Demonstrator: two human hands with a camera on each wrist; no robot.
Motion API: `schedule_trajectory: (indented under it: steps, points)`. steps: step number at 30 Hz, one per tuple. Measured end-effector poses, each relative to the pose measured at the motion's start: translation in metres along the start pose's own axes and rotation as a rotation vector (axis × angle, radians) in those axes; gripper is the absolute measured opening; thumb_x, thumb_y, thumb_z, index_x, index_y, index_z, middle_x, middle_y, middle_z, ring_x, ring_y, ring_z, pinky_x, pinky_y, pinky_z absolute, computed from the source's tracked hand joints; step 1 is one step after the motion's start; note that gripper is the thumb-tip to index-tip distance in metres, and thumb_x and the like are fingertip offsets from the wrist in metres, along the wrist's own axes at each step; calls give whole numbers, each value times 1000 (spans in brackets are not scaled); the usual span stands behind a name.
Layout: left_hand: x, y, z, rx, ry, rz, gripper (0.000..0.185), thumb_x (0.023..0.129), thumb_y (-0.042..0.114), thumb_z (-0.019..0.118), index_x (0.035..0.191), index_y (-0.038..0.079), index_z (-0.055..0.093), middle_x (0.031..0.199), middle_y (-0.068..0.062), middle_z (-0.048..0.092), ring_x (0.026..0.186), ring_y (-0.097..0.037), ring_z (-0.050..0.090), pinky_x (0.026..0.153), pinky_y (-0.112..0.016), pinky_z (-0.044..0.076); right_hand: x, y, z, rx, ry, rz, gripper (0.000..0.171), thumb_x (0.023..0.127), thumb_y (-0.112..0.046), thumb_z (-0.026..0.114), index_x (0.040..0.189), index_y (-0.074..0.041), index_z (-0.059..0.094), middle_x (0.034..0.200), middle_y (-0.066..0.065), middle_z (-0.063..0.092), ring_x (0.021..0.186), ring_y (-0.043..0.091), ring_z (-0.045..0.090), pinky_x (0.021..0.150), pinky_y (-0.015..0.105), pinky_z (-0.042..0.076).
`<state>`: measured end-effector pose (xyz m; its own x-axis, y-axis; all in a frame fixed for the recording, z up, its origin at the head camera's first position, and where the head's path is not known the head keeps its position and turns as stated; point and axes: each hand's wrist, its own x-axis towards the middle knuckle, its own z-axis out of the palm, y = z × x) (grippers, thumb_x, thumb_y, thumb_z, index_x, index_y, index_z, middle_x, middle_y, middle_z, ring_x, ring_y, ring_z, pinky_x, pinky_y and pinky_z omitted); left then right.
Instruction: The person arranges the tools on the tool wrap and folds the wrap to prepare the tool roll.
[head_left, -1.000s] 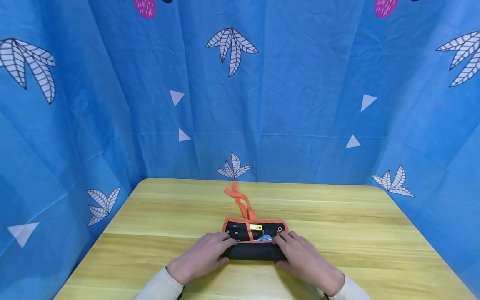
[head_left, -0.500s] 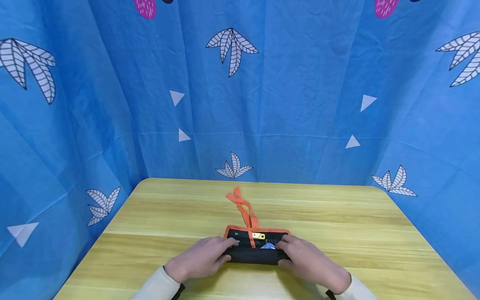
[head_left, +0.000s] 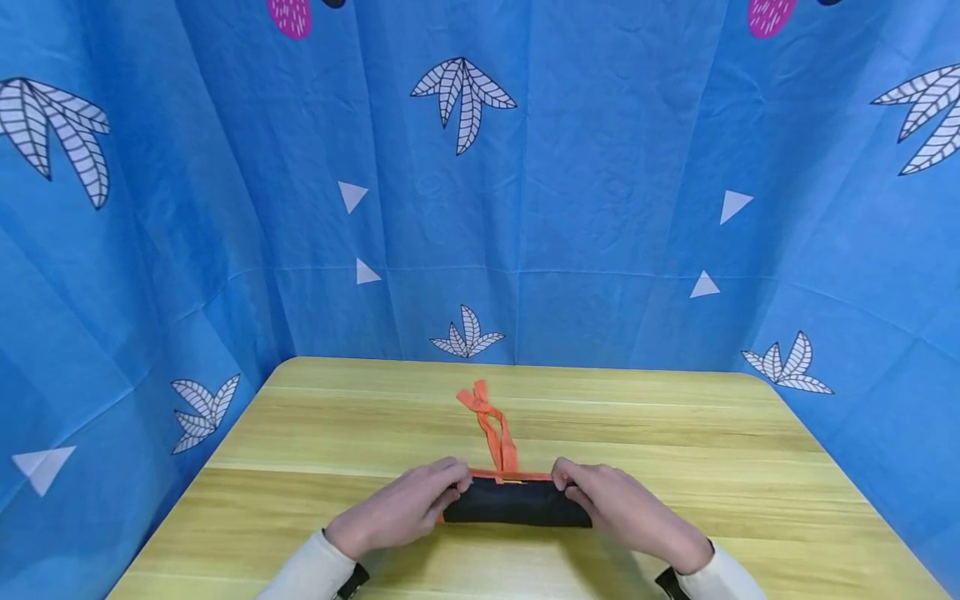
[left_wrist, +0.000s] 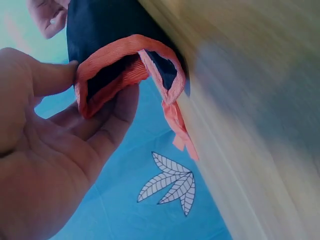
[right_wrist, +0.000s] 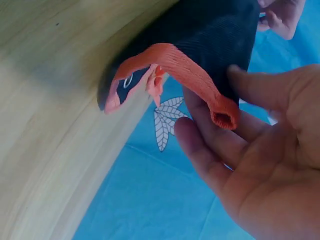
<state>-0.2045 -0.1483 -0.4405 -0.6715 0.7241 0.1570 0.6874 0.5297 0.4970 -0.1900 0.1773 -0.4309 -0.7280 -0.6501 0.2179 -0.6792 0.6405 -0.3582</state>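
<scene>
At fingertips: my left hand and right hand curl round each end of black tool roll | mid-table, near edge | soft, limp fabric; I'd grip orange-trimmed ends | orange strap trails behind.

one black roll — one orange strap, two hands

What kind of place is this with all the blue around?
Probably a small staged work corner, not a lived-in room. A blue printed cloth backdrop hangs on three sides of a wooden table, where two hands hold a black roll-up pouch with orange ties.
</scene>
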Motion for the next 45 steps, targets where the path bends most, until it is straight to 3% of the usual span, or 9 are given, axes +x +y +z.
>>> schedule_trajectory:
  steps: [3,7,15,18,22,26,32,37,45]
  points:
    - [0,-2,0,-3,6,8,24,104,-2,54,100,22,58,99,12,54,85,-3,51,74,-18,49,1,2,0,42,-11,9,32,99,8,56,92,-23,57,78,-14,56,58,-3,40,61,20,42]
    - [1,-3,0,-27,5,-44,26,105,-1,53,105,23,63,105,12,59,91,-2,56,81,-20,54,2,4,1,82,-34,49,32,101,6,54,94,-23,64,81,-14,61,55,-3,42,61,20,45]
    - [2,-5,0,-23,-24,-135,13,106,18,57,116,21,65,117,7,60,84,-4,53,76,-23,49,4,3,7,22,-25,164,14,101,-6,61,103,-18,67,103,-4,69,86,8,62,71,32,53]
    - [1,-5,1,27,-32,-169,20,105,27,59,124,20,64,128,3,58,98,-8,58,84,-28,53,3,2,10,-36,-26,199,6,101,-18,65,106,-18,67,113,0,67,102,21,63,82,43,54]
    - [0,-6,5,99,-55,-219,42,104,38,60,140,18,58,148,-5,50,133,-22,52,105,-42,51,1,2,12,-112,-33,198,27,97,-38,70,113,-16,69,130,9,62,115,32,58,90,53,52]
    - [-2,-6,9,124,-75,-242,62,100,42,66,154,18,46,160,-12,38,145,-31,41,111,-49,47,1,4,14,-206,-34,159,44,90,-42,78,121,-12,69,131,10,61,116,33,58,88,52,53]
    - [-2,-6,13,193,-23,-191,66,95,31,75,153,15,47,154,-13,43,139,-28,46,108,-46,50,0,4,17,-277,-39,148,51,84,-33,85,125,-10,66,125,6,64,110,30,62,81,47,55]
    - [-2,-3,13,275,22,-131,55,89,26,81,138,14,59,131,-4,55,119,-20,55,98,-40,55,0,1,17,-301,-58,153,52,79,-36,89,119,-12,65,119,3,64,104,26,62,79,44,55]
    - [-2,7,7,385,-52,-107,51,80,35,89,122,18,65,107,3,57,94,-12,57,80,-33,56,0,-6,13,-267,-171,164,56,72,-43,92,110,-18,61,110,-4,60,98,19,59,76,42,52]
